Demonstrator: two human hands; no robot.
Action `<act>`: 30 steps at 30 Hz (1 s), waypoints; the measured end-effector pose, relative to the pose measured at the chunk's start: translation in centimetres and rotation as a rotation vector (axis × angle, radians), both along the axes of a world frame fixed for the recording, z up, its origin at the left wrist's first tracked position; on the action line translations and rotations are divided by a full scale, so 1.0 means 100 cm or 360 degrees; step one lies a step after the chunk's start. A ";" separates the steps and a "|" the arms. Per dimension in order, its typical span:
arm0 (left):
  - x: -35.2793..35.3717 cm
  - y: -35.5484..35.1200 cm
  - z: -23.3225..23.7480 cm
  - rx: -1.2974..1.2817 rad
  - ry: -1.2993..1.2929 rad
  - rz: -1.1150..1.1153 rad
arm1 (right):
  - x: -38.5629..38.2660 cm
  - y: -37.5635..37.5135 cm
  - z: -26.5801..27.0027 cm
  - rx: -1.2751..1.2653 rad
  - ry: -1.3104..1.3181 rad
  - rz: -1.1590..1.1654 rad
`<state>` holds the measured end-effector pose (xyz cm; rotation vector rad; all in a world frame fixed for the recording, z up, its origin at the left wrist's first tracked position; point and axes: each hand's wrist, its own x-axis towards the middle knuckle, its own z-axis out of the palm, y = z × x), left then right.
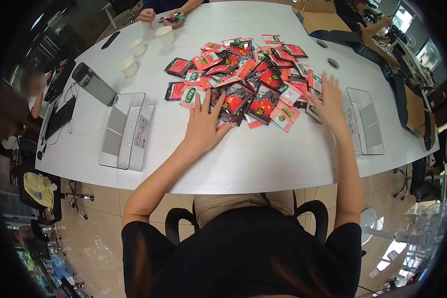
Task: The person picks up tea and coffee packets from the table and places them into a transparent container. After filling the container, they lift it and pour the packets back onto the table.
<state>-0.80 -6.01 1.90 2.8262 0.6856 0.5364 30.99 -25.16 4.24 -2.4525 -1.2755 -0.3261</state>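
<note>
A big pile of small red, black and pink sachets (248, 79) lies spread on the white table (263, 159) in front of me. My left hand (203, 124) rests flat, fingers apart, on the pile's near left edge, touching a few sachets. At the pile's right edge my right hand (328, 102) is held up with the fingers spread, next to the outer sachets. Neither hand holds anything.
Two clear acrylic stands (126, 131) (365, 119) sit left and right of me. Three paper cups (136, 47) and a grey flask (94, 84) stand at far left. Another person's hands (159, 15) hold pens across the table. Someone sits at far right (367, 17).
</note>
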 end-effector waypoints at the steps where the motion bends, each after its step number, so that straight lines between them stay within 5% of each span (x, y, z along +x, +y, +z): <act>1: -0.002 -0.002 0.004 0.0063 0.0015 0.0029 | -0.002 -0.015 0.001 0.0029 -0.0069 -0.0050; 3: -0.011 -0.007 0.022 0.0195 0.0044 0.0082 | -0.015 -0.048 0.013 0.0082 -0.0187 -0.0317; 6: -0.032 0.006 0.044 -0.0179 -0.0247 0.0154 | -0.010 -0.087 0.002 -0.0077 -0.0540 -0.0742; 9: -0.063 0.029 0.051 0.0389 -0.0370 0.0533 | -0.019 -0.099 0.026 0.0009 0.0263 -0.0858; 10: -0.075 0.037 0.050 0.0503 -0.0366 0.0683 | -0.018 -0.102 0.024 0.0009 0.0205 -0.0846; 13: -0.107 0.046 0.038 0.0452 -0.0220 0.1021 | -0.017 -0.107 0.017 0.0045 0.0095 -0.0802; 16: -0.122 0.037 0.044 -0.0047 0.0113 0.1316 | -0.019 -0.110 0.017 0.0154 0.0084 -0.0720; 20: -0.140 0.030 0.032 0.0153 -0.0068 0.1252 | -0.006 -0.130 0.004 0.0352 0.0099 -0.0527; 25: -0.157 -0.005 0.050 -0.0051 -0.0293 0.1178 | -0.012 -0.164 0.019 0.0852 0.0892 -0.0091; 30: -0.188 -0.048 0.071 -0.0203 -0.0458 0.0726 | -0.057 -0.176 0.053 0.0507 0.1152 0.0255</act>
